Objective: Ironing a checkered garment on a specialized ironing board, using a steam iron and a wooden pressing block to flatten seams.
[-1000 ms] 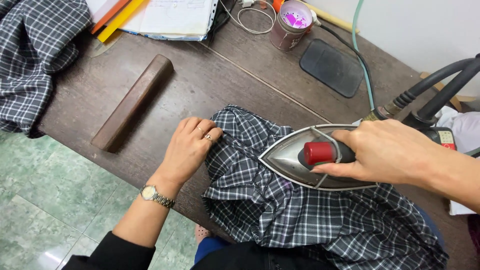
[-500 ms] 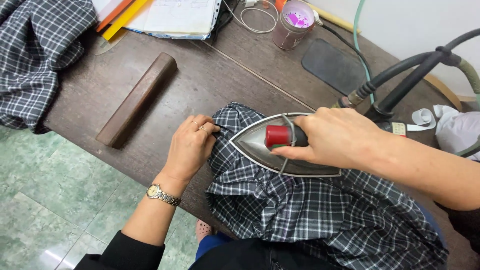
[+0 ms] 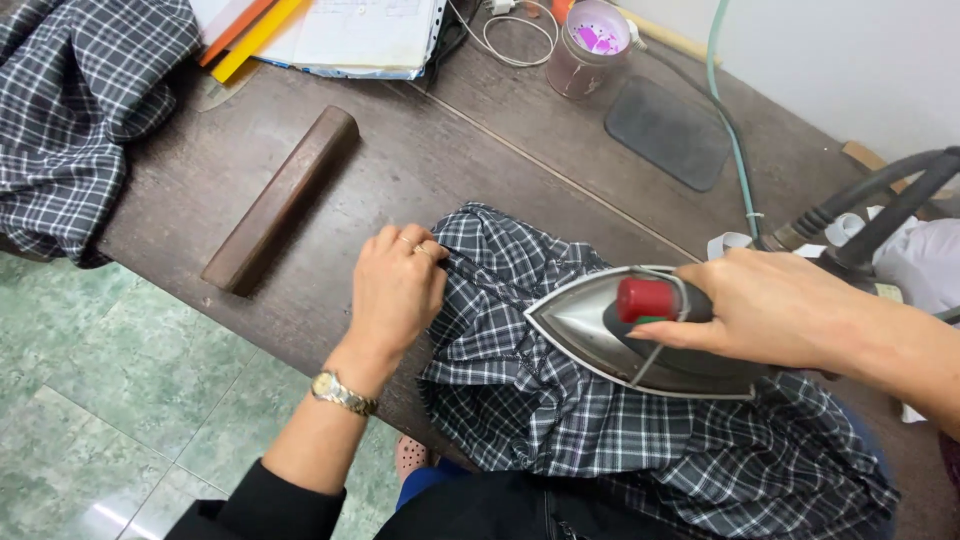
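Pressing a dark checked garment with thin white grid lines, rumpled into folds on a dark wooden table. The right hand grasps the handle of a steel iron resting on the cloth; the left hand, left of the iron, pinches the cloth's edge flat.

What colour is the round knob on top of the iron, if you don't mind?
Red. The knob sits on the iron under the right hand, clearest in the head view.
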